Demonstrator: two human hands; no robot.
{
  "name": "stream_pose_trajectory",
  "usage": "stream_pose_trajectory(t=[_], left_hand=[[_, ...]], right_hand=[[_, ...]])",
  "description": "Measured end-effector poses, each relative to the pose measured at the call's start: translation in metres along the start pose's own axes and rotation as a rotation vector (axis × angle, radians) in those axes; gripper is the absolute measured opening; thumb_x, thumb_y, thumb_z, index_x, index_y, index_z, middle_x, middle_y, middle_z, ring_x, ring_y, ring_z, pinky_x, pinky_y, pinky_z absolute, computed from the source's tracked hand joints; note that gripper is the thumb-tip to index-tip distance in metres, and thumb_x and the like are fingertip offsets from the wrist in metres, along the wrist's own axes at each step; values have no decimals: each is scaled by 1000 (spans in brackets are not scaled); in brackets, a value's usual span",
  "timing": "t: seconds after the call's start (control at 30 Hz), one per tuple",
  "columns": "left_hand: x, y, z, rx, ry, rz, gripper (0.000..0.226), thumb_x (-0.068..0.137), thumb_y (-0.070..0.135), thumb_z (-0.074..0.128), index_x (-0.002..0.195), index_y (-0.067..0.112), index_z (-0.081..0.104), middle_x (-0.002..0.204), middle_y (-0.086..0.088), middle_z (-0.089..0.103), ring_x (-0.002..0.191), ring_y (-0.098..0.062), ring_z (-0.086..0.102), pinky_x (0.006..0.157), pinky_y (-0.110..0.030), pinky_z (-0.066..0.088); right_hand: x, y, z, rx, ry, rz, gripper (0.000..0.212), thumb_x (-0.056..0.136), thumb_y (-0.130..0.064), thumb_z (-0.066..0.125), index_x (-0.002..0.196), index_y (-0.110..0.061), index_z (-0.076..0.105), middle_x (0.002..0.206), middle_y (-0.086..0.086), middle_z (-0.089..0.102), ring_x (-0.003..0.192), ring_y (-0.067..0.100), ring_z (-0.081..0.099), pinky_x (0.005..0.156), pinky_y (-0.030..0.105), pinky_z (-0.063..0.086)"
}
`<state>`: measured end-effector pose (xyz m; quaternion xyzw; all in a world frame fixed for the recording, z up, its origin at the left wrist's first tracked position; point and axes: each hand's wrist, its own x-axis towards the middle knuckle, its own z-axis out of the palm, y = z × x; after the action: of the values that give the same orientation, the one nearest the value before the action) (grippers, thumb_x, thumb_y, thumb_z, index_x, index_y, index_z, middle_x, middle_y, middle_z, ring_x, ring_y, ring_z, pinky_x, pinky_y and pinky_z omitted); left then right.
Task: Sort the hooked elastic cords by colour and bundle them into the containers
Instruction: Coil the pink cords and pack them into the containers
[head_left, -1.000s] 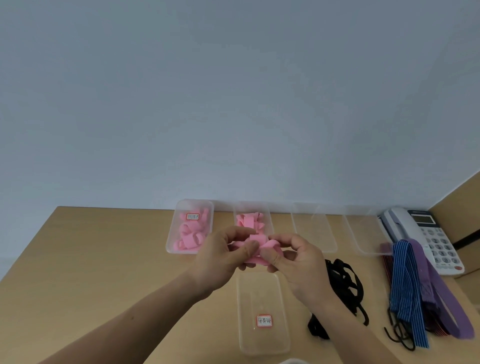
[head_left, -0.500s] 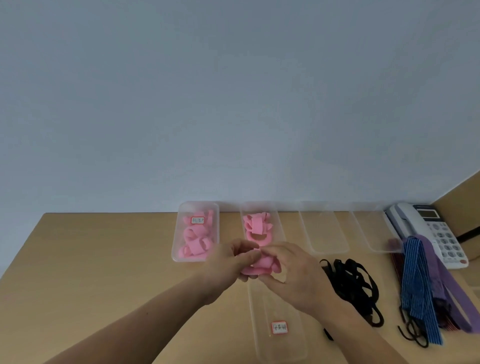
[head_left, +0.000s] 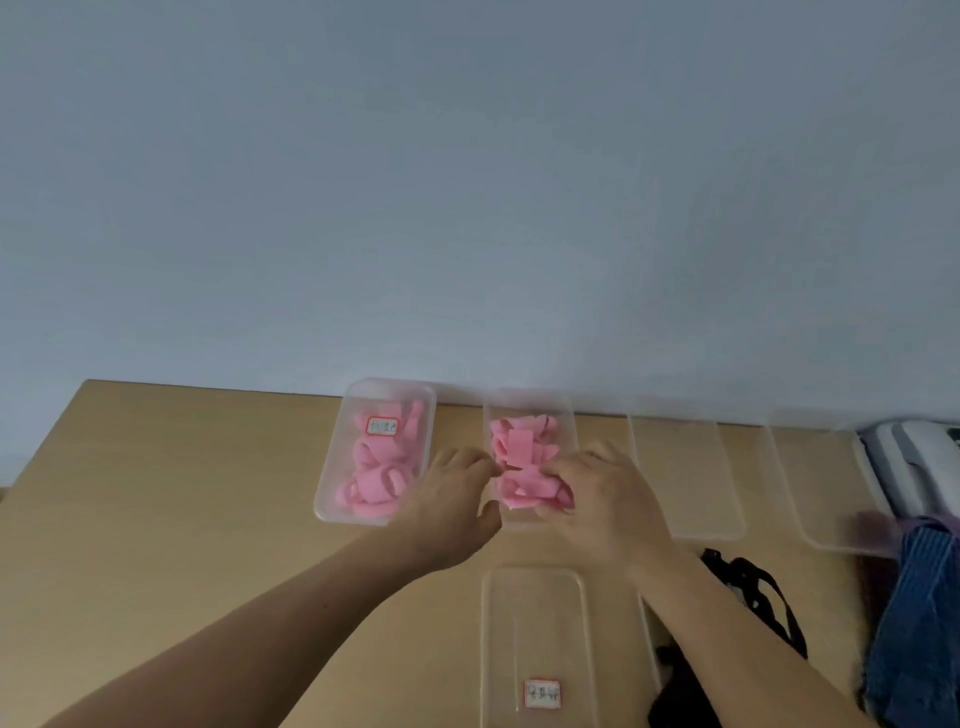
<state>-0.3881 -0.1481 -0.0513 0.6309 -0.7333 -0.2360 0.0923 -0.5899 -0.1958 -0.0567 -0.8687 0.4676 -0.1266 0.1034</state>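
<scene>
Both hands held a pink bundle at the near end of the second container from the left in the far row, where other pink cords lay. The right hand clasped the bundle from its right side, and the left hand pinched its left end. In my judgement the placing step was almost finished. The next move called for both hands to let go and to reach for the black cords at the near right.

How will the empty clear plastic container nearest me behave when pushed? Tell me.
The empty clear plastic container looks thin-walled, so probably light and easily slid on the smooth wooden table. Flat and low, it seems unlikely to tip.
</scene>
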Motion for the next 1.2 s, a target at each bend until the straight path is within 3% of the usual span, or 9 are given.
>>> stream_pose_trajectory(t=[0.13, 0.33, 0.47, 0.6, 0.77, 0.9, 0.97, 1.03, 1.2], left_hand=[[7, -4, 14, 60, 50, -1, 49, 82, 28, 61, 129, 17, 57, 122, -1, 56, 113, -24, 49, 95, -32, 44], [12, -3, 26, 114, 130, 69, 37, 76, 34, 48, 102, 21, 69, 98, 4, 63, 91, -22, 57, 76, -30, 52], [14, -3, 34, 116, 99, 52, 35, 80, 38, 46, 96, 22, 73, 96, 7, 66, 93, -22, 58, 75, -33, 54], [22, -1, 32, 133, 133, 30, 16, 68, 35, 64, 78, 29, 74, 76, 14, 66, 77, -22, 60, 62, -30, 50], [29, 5, 29, 130, 121, -35, 13, 77, 34, 66, 87, 29, 73, 87, 12, 69, 93, -22, 56, 76, -27, 29], [25, 1, 32, 121, 138, -21, 15, 64, 35, 73, 78, 32, 69, 86, 17, 68, 91, -22, 61, 73, -30, 44], [24, 1, 32, 121, 134, -21, 15, 64, 37, 71, 79, 34, 69, 84, 18, 68, 93, -22, 62, 76, -33, 47], [23, 2, 30, 120, 110, -28, 14, 67, 38, 66, 80, 34, 70, 82, 17, 69, 93, -23, 62, 80, -37, 47], [28, 2, 32, 173, 81, -39, 16, 79, 37, 61, 89, 33, 73, 92, 12, 72, 105, -26, 57, 94, -42, 35]], right_hand=[[21, 10, 7, -36, -156, -96, 27, 75, -47, 60, 89, -26, 70, 83, -10, 69, 81, 19, 55, 65, 31, 44], [26, 17, 20, -25, -183, -157, 25, 65, -46, 76, 71, -24, 65, 71, -7, 66, 71, 20, 57, 61, 27, 39], [31, 20, 21, -70, -200, -209, 37, 71, -55, 50, 74, -23, 68, 73, -6, 67, 73, 20, 59, 62, 28, 42], [27, 15, 23, -85, -193, -226, 29, 58, -38, 83, 76, -21, 68, 76, -6, 68, 73, 20, 63, 62, 27, 47], [18, 22, 36, -78, -139, -213, 16, 69, -31, 77, 81, -25, 68, 81, -8, 66, 80, 18, 59, 66, 28, 44], [18, 26, 37, -75, -111, -262, 9, 81, -29, 60, 77, -22, 65, 78, -5, 64, 76, 19, 58, 61, 29, 42], [22, 27, 33, -45, -142, -268, 5, 77, -26, 70, 77, -22, 67, 78, -6, 66, 75, 19, 60, 60, 26, 42], [25, 29, 32, -22, -180, -253, 7, 74, -25, 73, 80, -22, 69, 80, -6, 68, 76, 19, 62, 61, 26, 45], [20, 25, 36, -52, -218, -236, 30, 83, -34, 43, 85, -20, 70, 88, -2, 66, 83, 22, 60, 64, 33, 49]])
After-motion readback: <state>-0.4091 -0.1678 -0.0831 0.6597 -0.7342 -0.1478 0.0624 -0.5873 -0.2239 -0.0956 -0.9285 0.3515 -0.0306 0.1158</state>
